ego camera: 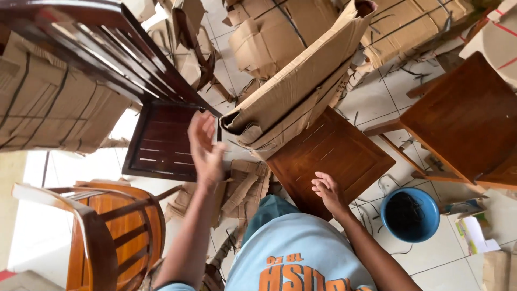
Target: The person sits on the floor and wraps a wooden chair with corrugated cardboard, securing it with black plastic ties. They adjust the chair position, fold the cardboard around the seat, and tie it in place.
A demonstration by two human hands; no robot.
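Creased cardboard sleeve [293,89], slatted wooden seat [329,159]

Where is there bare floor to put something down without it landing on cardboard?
Bare white tile floor shows right of the round blue plastic bucket and below it, and between the dark brown square wooden seat and the reddish-brown wooden chair, with a few black strips. Crowded: torn cardboard pieces near the left hand and stacked cardboard wrappings at the top.
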